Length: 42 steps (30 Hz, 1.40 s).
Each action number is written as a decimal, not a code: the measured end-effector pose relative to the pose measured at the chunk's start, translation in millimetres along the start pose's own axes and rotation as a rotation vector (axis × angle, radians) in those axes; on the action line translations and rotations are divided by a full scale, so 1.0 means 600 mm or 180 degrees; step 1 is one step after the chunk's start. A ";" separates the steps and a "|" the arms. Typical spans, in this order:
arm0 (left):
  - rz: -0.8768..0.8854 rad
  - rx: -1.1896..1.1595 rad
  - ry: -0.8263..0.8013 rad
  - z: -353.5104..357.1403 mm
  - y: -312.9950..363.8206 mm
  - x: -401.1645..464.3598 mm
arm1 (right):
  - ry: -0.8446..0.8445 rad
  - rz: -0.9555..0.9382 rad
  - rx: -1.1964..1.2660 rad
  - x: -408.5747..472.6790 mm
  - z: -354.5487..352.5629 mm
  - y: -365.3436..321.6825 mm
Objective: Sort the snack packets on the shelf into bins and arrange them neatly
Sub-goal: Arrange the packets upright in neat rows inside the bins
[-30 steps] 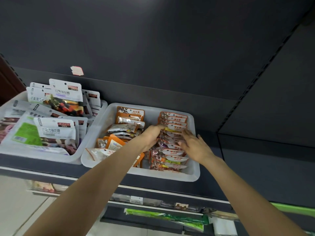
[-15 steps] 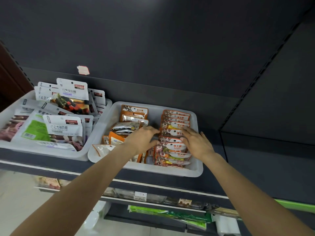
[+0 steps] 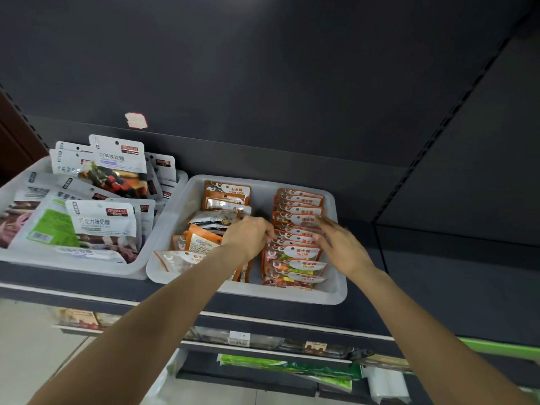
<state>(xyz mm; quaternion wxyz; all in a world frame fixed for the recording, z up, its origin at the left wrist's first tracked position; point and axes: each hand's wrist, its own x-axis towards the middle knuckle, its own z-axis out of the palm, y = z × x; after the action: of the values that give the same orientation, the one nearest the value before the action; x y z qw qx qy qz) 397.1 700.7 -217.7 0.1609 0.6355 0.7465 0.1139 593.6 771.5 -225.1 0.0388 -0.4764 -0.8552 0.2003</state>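
While the left hand [image 3: 248, 236] curls its fingers at the near edge of the sugar row [image 3: 296, 238], whether pinching a packet I cannot tell, the right hand [image 3: 340, 248] lies open-fingered across that row's far side. Judged, the step is squaring the row inside the right bin [image 3: 336, 293]; next, press both sides inward. Left of the row, orange packets [image 3: 210, 229] lie jumbled. Further left, another bin [image 3: 87, 268] holds white pouches [image 3: 102, 220].
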 end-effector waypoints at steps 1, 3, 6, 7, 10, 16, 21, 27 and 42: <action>0.0004 -0.0168 -0.0005 0.007 0.009 0.001 | 0.0006 -0.0050 0.0125 -0.006 0.001 0.003; -0.0009 -0.0308 0.0051 0.019 0.021 0.003 | 0.0155 -0.0112 0.0288 -0.014 0.004 0.009; -0.0196 -0.0721 0.0049 0.024 0.015 0.007 | 0.0349 -0.0136 0.0293 -0.020 0.008 0.010; -0.0270 -0.0896 0.0023 0.021 0.011 0.008 | 0.0323 -0.0110 0.0256 -0.021 0.011 0.008; -0.0367 -0.1167 0.0184 0.011 0.009 0.015 | 0.0147 0.0093 0.0145 -0.022 0.020 0.000; -0.0930 -0.2781 -0.0337 0.019 0.054 0.021 | -0.0270 0.0147 -0.0254 -0.028 0.031 -0.019; -0.0829 -0.2965 -0.0465 0.033 0.056 0.027 | -0.0273 0.0191 -0.0084 -0.029 0.026 -0.020; -0.0392 -0.1867 -0.0110 0.025 0.044 0.065 | 0.0114 0.0244 0.0033 -0.006 -0.007 -0.004; 0.0025 -0.0243 -0.0055 0.010 0.045 0.052 | 0.0044 -0.0182 -0.0477 0.037 0.001 0.018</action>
<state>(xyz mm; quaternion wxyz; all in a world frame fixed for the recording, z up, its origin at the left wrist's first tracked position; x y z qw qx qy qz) 419.5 735.4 -216.3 0.1910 0.6328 0.7377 0.1375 590.1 794.5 -232.6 0.0147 -0.4548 -0.8808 0.1312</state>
